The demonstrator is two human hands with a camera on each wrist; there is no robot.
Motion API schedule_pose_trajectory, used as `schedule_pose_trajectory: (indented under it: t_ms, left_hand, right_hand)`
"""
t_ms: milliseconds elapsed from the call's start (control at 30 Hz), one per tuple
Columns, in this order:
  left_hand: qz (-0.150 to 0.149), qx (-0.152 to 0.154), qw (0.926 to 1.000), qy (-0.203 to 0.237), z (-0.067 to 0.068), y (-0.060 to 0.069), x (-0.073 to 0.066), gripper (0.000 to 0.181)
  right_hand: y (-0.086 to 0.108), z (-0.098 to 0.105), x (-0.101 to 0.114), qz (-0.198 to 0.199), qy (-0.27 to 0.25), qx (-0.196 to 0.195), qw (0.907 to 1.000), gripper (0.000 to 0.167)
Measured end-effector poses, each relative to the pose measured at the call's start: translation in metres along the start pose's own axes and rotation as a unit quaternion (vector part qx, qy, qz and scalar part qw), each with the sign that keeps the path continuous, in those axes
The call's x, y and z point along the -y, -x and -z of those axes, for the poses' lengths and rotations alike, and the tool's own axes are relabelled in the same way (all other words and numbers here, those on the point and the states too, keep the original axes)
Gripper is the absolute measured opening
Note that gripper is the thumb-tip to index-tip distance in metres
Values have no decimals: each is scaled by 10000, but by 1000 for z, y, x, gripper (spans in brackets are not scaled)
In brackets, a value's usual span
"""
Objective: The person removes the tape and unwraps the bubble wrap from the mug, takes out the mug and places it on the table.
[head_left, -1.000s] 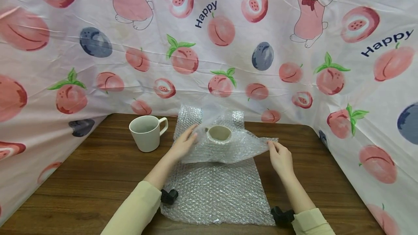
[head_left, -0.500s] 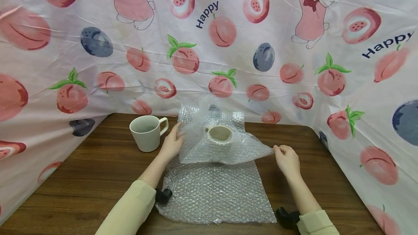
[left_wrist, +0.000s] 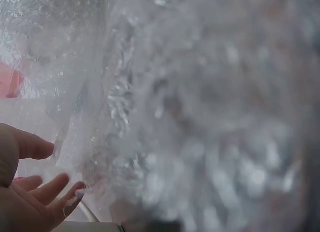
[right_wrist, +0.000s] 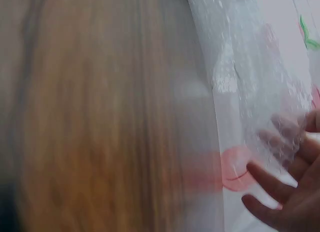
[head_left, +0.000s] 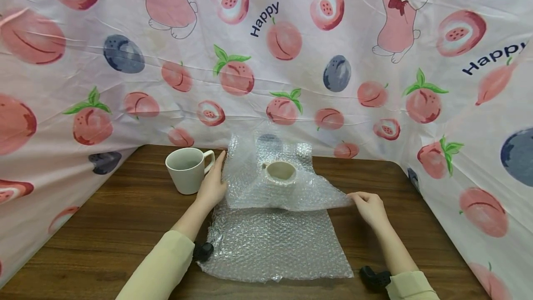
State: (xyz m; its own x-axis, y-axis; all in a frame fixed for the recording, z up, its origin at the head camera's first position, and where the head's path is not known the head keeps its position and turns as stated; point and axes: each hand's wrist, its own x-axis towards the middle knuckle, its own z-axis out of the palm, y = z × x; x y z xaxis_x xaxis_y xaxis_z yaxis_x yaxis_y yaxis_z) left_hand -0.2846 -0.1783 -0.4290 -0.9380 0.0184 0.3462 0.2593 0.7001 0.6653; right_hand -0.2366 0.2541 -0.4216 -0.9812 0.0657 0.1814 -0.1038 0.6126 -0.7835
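Note:
A pale mug point(head_left: 280, 173) stands upright, bubble wrap point(head_left: 275, 249) under it and a folded-over layer round its sides. Its rim and the top of its handle show; the lower body is only dimly visible through the wrap. At the wrap's left edge lies my left hand point(head_left: 212, 190), fingers extended and apart from the thumb in the left wrist view. My right hand point(head_left: 371, 208) pinches the wrap's right corner, drawn out sideways from the mug; in the right wrist view some fingers show through the clear sheet point(right_wrist: 250, 82).
A second white mug point(head_left: 186, 170) stands uncovered on the dark wooden table point(head_left: 104, 226), close to my left hand. A fruit-printed cloth point(head_left: 291, 73) hangs round the back and sides.
My left hand has moved left and back toward me, away from the wrapped mug. My right hand has drawn the wrap's corner right and slightly nearer. The left flap has spread flatter.

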Motion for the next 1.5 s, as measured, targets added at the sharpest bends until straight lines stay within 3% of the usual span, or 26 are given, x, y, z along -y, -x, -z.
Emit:
schedule_pose_trajectory:
  t_ms: [133, 300, 467, 600, 733, 833, 933, 1167, 1500]
  left_hand:
    - [-571, -87, 9958, -707, 2, 1, 2, 102]
    - [-1379, -205, 9759, -1678, 1, 2, 4, 98]
    - [-1653, -156, 9615, -2191, 3, 3, 4, 97]
    - [-1819, -149, 9507, -2507, 7, 5, 5, 97]
    - [-1984, 9, 9414, -2728, 10, 6, 6, 88]
    - [-1919, 264, 9430, -2704, 11, 7, 7, 83]
    - [-1728, 464, 9467, -2678, 10, 8, 8, 85]
    - [-1387, 746, 9496, -2712, 7, 8, 10, 93]
    - [-1114, 1187, 9553, -2468, 4, 11, 7, 90]
  right_hand:
    - [-1, 4, -5, 541, -219, 375, 9976, 29]
    - [-3, 10, -12, 1065, -292, 1087, 9879, 28]
    - [-6, 15, -14, 1370, -198, 1548, 9782, 28]
    - [-5, 15, -13, 1309, -82, 1626, 9779, 31]
    - [-1, 13, -10, 951, 108, 1665, 9814, 46]
    - [2, 10, -7, 720, 372, 1630, 9833, 57]
    - [4, 7, -3, 778, 627, 1537, 9830, 59]
    - [6, 1, 8, 1480, 738, 1222, 9786, 39]
    - [13, -8, 26, 2042, 525, 922, 9732, 28]
